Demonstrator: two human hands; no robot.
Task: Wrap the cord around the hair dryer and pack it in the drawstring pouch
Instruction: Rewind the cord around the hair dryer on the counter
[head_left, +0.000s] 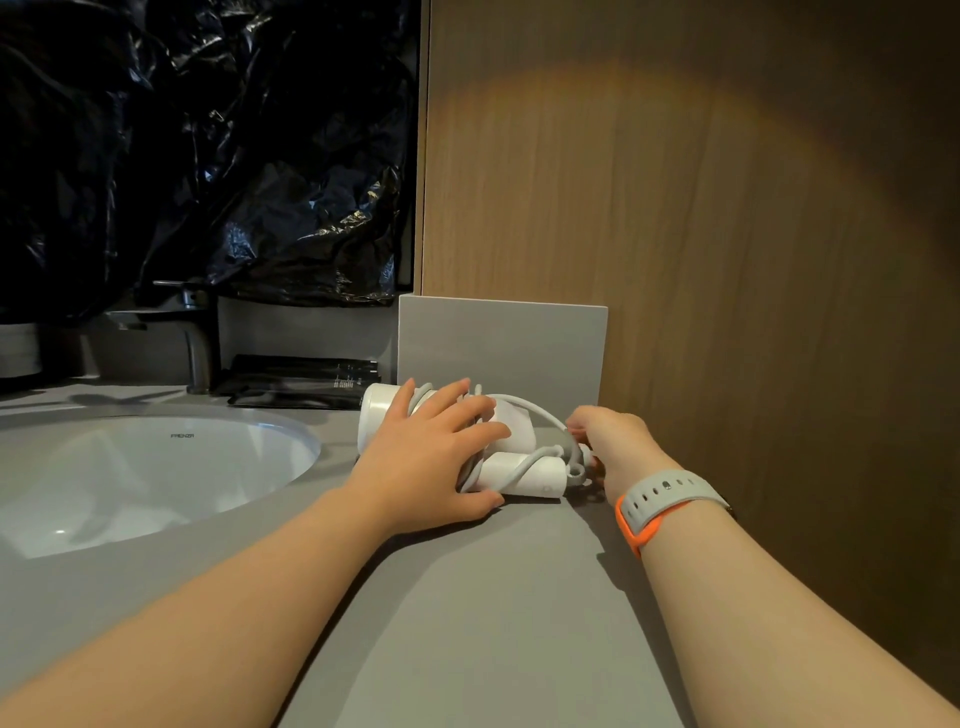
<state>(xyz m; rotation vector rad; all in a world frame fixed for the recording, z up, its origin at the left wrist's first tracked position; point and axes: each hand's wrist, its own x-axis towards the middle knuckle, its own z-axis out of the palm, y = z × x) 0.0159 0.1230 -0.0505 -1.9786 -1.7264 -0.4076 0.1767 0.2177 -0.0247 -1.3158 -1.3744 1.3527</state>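
**Cord nearly wound, pouch not yet in sight**

The hair dryer (514, 434) lies on its side on the grey table (483, 597) at 12 o'clock, against the low backsplash. Several turns of the cord (570, 451) already lie around its barrel and folded handle.

The left hand (426, 452) lies over the barrel with a wide grip, fingers spread flat and pinning the loops. At 1 o'clock the right hand (613, 441) has a narrow grip, apparently pinching the cord by the handle tip. The fingertips are partly hidden.

Winding looks close to done, with the last length of cord probably left to tuck in. No drawstring pouch is clearly visible. The dark flat items (301, 382) at 11 o'clock by the sink (156, 467) cannot be identified. The packing step is wholly ahead.
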